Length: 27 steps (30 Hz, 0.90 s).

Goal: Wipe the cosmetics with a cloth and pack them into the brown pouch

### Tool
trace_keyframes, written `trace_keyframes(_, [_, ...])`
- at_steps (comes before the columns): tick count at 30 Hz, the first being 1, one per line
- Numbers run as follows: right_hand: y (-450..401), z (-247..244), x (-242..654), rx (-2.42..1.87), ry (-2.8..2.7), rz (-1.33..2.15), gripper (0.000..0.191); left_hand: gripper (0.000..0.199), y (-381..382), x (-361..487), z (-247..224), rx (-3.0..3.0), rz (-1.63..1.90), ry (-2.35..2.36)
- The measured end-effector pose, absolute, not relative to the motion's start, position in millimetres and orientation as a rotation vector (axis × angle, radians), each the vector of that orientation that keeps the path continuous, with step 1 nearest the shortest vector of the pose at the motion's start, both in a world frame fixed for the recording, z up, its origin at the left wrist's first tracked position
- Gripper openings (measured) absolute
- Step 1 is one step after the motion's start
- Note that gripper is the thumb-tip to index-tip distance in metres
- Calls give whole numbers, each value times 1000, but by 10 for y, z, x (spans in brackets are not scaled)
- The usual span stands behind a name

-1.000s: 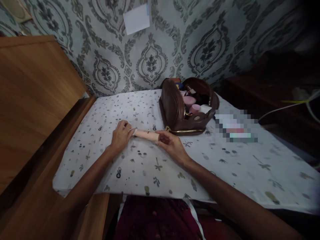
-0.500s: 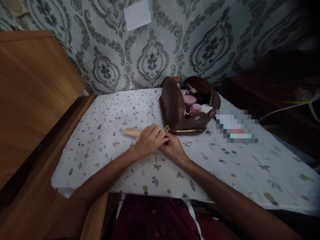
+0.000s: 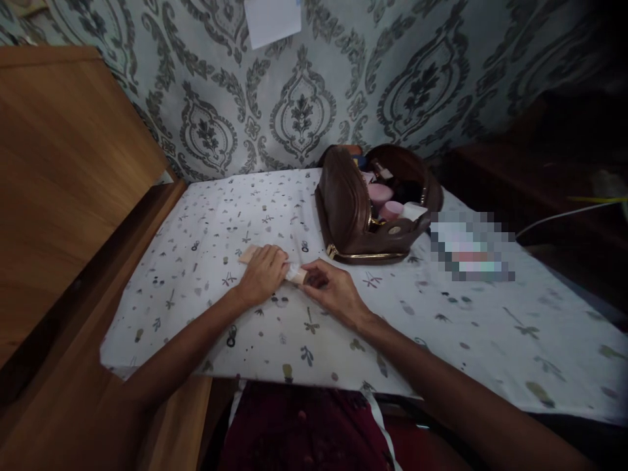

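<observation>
A beige squeeze tube (image 3: 248, 254) lies crosswise on the patterned white tablecloth, its flat end pointing left. Over its middle, my left hand (image 3: 263, 273) is closed, hiding much of the body. The other end shows between my hands as a whitish part and a beige tip. My right hand (image 3: 336, 291) pinches that tip between thumb and fingers; whether the tip is a separate cap I cannot tell. Behind my hands and to the right stands a brown cosmetic bag (image 3: 346, 203), unzipped, with pink and white containers (image 3: 391, 210) inside.
To the right of the bag lies a blurred-out flat object (image 3: 471, 248). A wooden panel (image 3: 73, 150) rises along the left of the table. Patterned wallpaper with a white paper (image 3: 273, 23) backs it, and a pale cable (image 3: 564, 216) runs at the right.
My hands have drawn apart: the left has shifted left along the tube, and the tube's right end now shows between them. The view has shifted slightly.
</observation>
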State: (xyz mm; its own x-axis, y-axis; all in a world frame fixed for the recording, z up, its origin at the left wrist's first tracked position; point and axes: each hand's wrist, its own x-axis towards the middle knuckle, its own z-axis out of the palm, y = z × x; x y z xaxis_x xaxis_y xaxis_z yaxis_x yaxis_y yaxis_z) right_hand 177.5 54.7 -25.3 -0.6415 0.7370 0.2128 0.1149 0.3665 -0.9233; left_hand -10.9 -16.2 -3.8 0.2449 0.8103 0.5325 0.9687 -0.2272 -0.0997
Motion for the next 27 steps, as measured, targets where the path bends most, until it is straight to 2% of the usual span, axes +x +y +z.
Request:
trace_keyframes(5, [542,-228,1808,-726,-2106,1087,25,21,-302,-598,-126,-2063,-493,-1844])
trace_keyframes(10, [536,-201,1813,-678,-2160,1006,20,27,-439,-855,-186,-1977,-554,-2037])
trace_keyframes(18, [593,-276,1819,-600,-2294,838,31,27,-582,-646,-78,-1713,-208,-2266])
trace_keyframes(22, [613,-314,1810,-641,-2350,772,24,25,-636,-604,-43,-1816,-415,-2216])
trace_keyframes(27, [601,-289,1806,-599,-2350,812,21,21,-637,-335,20,-2002,-752,-1889])
